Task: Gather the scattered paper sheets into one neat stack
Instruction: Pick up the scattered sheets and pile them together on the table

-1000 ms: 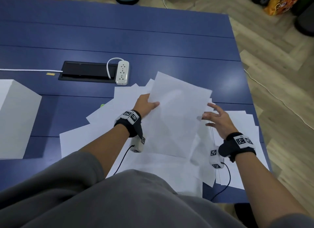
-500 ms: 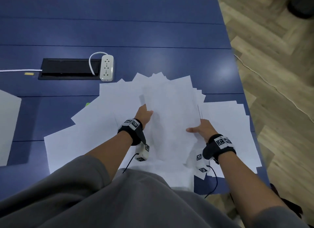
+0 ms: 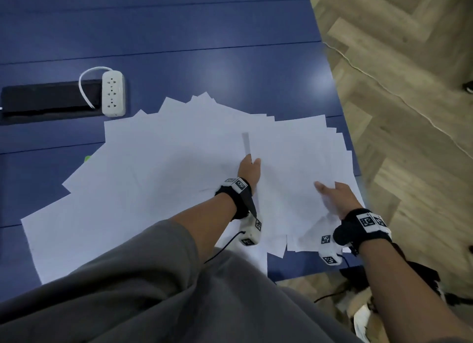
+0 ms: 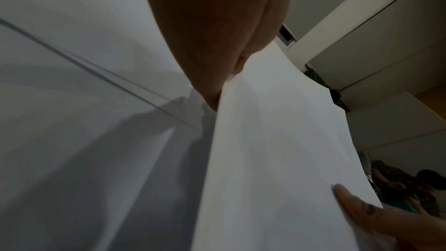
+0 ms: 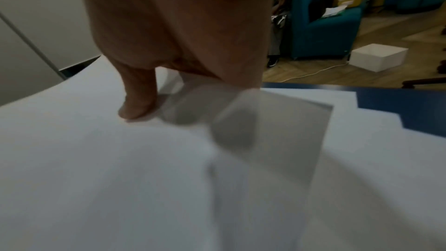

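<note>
Many white paper sheets (image 3: 153,179) lie fanned and overlapping on the blue table (image 3: 179,35). My left hand (image 3: 251,163) pinches the left edge of a held sheet (image 4: 270,150); that edge curls up as a thin strip. In the left wrist view the pinch (image 4: 217,98) is plain. My right hand (image 3: 330,193) grips the same sheet's right side (image 5: 96,159), thumb (image 5: 136,106) on top and fingers underneath, showing as shadows through the paper. The right hand is blurred. More sheets (image 3: 332,148) lie under both hands, reaching the table's right edge.
A white power strip (image 3: 113,93) lies beside a black cable hatch (image 3: 46,99) at the back left. Something small and green (image 3: 87,158) peeks from under the left sheets. Wooden floor (image 3: 409,112) with a cable runs along the right. A white box (image 5: 378,56) stands on the floor.
The sheet that my left hand held up has come down over the pile. My right hand, fingers spread a second ago, has taken its right side. Both hands have shifted right.
</note>
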Motion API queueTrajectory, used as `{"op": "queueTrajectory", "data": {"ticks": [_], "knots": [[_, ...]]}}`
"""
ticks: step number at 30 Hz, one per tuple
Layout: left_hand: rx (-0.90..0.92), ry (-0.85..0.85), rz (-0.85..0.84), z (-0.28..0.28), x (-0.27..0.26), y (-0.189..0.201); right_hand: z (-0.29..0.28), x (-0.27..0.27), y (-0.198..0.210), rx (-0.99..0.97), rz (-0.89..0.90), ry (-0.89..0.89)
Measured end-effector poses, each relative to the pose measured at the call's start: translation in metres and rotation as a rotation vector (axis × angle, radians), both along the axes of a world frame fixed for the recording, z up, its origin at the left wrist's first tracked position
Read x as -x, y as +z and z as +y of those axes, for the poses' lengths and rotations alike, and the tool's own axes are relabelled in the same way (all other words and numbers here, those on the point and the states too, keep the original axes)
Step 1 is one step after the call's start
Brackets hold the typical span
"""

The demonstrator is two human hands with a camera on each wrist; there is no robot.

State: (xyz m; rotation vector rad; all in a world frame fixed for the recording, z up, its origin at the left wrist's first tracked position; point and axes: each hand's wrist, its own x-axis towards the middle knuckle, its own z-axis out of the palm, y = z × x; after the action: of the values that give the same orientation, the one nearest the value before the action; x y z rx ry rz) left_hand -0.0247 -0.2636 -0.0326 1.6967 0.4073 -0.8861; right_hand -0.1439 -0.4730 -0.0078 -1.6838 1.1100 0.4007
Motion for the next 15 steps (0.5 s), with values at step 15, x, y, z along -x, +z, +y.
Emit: {"op": "queueTrajectory", "data": {"ticks": [15], "knots": [[-0.368, -0.581, -0.226, -0.060, 0.020, -0.012, -0.042, 0.009, -0.010, 0.485, 0.218, 0.215]]}}
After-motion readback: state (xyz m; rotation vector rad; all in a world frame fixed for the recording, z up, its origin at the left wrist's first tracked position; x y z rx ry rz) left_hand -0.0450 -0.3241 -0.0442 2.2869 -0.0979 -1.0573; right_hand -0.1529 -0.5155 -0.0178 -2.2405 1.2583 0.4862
